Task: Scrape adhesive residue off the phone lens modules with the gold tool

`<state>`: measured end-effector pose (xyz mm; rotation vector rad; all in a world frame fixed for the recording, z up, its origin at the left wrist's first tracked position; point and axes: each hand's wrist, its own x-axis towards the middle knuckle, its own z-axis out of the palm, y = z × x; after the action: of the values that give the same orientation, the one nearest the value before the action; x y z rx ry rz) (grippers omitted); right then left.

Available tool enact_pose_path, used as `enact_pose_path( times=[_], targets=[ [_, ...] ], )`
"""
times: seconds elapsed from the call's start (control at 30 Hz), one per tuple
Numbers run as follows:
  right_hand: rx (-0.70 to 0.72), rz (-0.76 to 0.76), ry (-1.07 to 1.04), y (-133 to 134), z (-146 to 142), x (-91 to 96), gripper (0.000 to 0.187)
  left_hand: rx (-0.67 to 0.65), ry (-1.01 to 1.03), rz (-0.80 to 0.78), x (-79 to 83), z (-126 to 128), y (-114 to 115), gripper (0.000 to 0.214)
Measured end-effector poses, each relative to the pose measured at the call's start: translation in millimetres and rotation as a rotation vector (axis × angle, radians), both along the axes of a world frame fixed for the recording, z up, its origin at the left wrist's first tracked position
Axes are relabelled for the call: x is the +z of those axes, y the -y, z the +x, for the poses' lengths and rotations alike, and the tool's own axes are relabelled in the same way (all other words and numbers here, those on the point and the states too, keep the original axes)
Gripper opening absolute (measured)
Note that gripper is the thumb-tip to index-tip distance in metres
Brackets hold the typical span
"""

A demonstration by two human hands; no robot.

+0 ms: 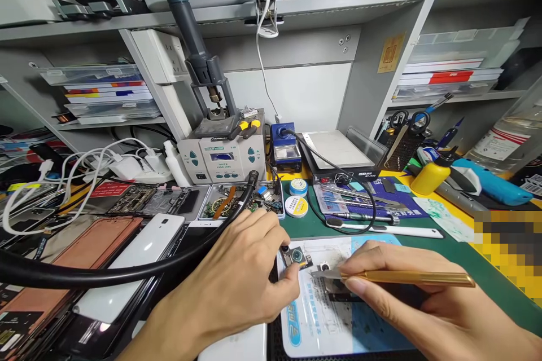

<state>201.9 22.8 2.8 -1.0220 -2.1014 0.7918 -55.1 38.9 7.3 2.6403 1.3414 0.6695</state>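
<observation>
My left hand (249, 271) is closed, thumb and fingers pinching a small phone camera module (297, 255) with a round lens at the left side of a white and blue work mat (313, 338). In my right hand (406, 299) is a craft knife (419, 277) with a gold handle, held like a pen. Its pointed blade (324, 274) reaches left toward the module; whether the tip touches it I cannot tell. Just beyond the blade lies a second small round lens part (324, 266). Under the blade sits a dark flat part (339, 287), partly hidden by my right fingers.
A thick black hose (169, 272) arches across the left side, above a white phone (139, 265) and other phone parts. Behind stand a tray of circuit parts (203, 211), a rework station (224, 155) and a heating plate (342, 152). A yellow bottle (429, 176) is at right.
</observation>
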Motion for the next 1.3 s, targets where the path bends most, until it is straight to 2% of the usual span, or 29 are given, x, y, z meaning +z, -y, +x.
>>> enact_pose_path(
  times=[0.2, 0.37, 0.57, 0.77, 1.07, 1.2, 1.3],
  targets=[
    [0.012, -0.061, -0.035, -1.2, -0.4, -0.7, 0.015, -0.001, 0.002, 0.013, -1.0, 0.9, -0.5, 0.007],
    [-0.053, -0.143, -0.036, -0.5, 1.0, -2.9, 0.011, 0.000, -0.011, 0.013, 0.3, 1.2, -0.2, 0.009],
    [-0.112, -0.106, -0.090, -0.3, -2.1, 0.7, 0.012, 0.004, -0.016, 0.005, 1.0, 1.3, -0.3, 0.007],
    [-0.054, -0.105, -0.053, -1.0, -2.3, 1.8, 0.012, 0.004, -0.016, -0.003, 1.0, 0.8, -0.9, 0.006],
    [-0.047, -0.128, -0.057, 1.3, -3.3, 5.4, 0.012, -0.003, -0.013, -0.004, 0.4, 0.0, -0.6, 0.007],
    [-0.173, -0.083, -0.143, -1.9, -3.5, 10.2, 0.014, -0.008, 0.000, -0.003, -0.1, -0.8, -1.7, 0.006],
    [-0.311, -0.112, -0.212, -8.5, -1.2, 14.9, 0.023, -0.015, 0.026, -0.003, -1.3, -1.3, -3.3, 0.006]
  ],
)
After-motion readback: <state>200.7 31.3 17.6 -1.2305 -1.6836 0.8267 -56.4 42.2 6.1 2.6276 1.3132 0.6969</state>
